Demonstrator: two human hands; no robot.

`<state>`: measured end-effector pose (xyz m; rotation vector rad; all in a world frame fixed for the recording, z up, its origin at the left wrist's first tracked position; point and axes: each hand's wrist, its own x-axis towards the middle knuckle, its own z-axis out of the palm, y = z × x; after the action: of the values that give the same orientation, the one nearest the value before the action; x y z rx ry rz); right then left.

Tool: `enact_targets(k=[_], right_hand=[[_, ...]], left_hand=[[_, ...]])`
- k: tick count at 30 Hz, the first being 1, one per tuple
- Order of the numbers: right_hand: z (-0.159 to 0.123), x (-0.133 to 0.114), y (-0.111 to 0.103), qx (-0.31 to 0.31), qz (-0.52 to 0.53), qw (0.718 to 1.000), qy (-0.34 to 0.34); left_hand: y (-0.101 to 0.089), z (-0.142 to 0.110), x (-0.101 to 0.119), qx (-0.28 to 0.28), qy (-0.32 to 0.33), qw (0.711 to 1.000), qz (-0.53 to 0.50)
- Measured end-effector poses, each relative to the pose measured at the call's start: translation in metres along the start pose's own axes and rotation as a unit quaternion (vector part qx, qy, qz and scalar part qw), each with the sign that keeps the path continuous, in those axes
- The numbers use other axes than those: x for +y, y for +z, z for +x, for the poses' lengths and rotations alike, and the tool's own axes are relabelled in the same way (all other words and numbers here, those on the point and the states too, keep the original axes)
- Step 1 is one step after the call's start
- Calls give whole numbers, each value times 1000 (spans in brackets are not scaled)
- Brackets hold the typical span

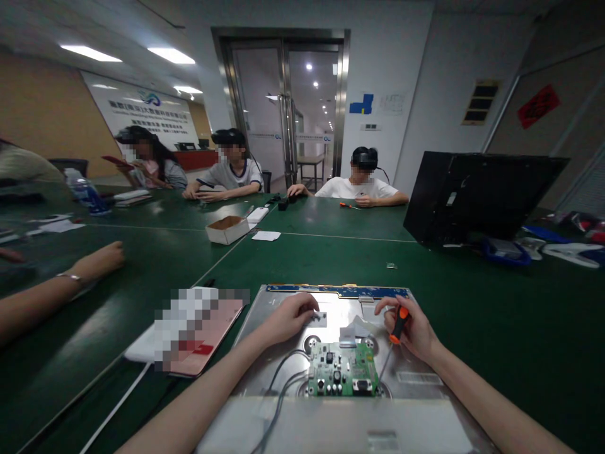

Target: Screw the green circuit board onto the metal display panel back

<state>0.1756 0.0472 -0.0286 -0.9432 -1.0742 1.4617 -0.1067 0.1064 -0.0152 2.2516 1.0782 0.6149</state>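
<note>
A screwdriver [399,325] with an orange and black handle is in my right hand [416,328], its shaft slanting down to the lower right corner of a green circuit board [343,369]. The board lies on the silvery back of a flat display panel [420,394]. My left hand [293,315] rests over the panel's upper part, fingers curled and fingertips together beside a pale patch with small dark pieces, perhaps screws [320,318]. Anything between those fingertips is too small to make out. Dark cables [280,403] run from the board's left side.
Left of the panel lie a white item and a pink item [222,334], partly blurred out. Farther off are a small open box [227,229] and a black monitor [477,198]. A co-worker's arm [70,277] reaches in at left. Several people sit across the green table [331,258].
</note>
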Motion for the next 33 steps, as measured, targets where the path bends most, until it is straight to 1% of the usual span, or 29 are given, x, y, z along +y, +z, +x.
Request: enact_targets(k=[5,11,14,16,20,23,28,30,33], right_hand=[[3,1,-1,8,3,1000,-2],[5,-2,-7,13,9,1000,-1],[8,-6,-7,12,15,1000,7],[10,-10,-4,12,22,1000,13],[18,-23,14,11,36,999,12],[28,-33,35,1,44,999,5],[50,-47,70,-8,57,998,-23],[57,-48,79,-9,64,997,-31],[64,-41,86,-10,73,997,-30]], left_hand=[[3,6,-2,21,-15,1000,-7],[8,16,3,22,-15,1000,-17],[7,15,7,23,-10,999,-23],[3,13,11,27,-8,999,-26],[-3,6,18,24,-6,999,-33],[-2,-1,21,-2,-9,999,-50],[4,-9,19,-45,-29,994,-94],[5,-10,18,-54,-37,991,-117],[4,-10,20,-63,-40,987,-142]])
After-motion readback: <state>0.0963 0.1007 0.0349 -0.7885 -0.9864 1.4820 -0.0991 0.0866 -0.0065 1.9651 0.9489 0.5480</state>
